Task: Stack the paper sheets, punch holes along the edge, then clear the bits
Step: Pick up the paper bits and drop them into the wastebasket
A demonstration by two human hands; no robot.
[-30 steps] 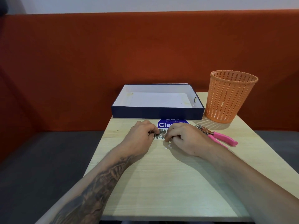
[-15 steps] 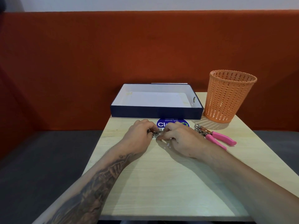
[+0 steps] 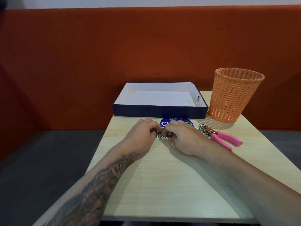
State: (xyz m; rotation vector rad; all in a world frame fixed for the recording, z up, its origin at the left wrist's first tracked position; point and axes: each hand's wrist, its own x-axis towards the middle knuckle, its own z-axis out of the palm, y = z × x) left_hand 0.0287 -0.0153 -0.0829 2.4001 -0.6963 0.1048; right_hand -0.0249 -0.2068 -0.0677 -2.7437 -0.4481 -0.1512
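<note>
Ok, we've got both hands down on the table [image 3: 162, 185]. The left hand [image 3: 143, 136] and right hand [image 3: 184, 137] are each curled tight, fingertips pinching opposite ends of a dark ridged strip [image 3: 160, 135] that spans the gap btw them. We can't tell what it is, too small. Main risk as we read it: a few white bits [image 3: 171, 145] lie loose just below the strip, right by the right hand's thumb side, so a wrist drag prob scatters them across the top. 2nd risk: the pink punch [image 3: 218, 136] sits just beside the right hand's knuckles, and a careless swing could knock it. The orange basket [image 3: 236, 95] is well apart at far right, so the bits need carrying w/o spilling. 1 white sheet [image 3: 162, 98] lies in the blue box [image 3: 160, 110] beyond the hands, in neither grip.
</note>
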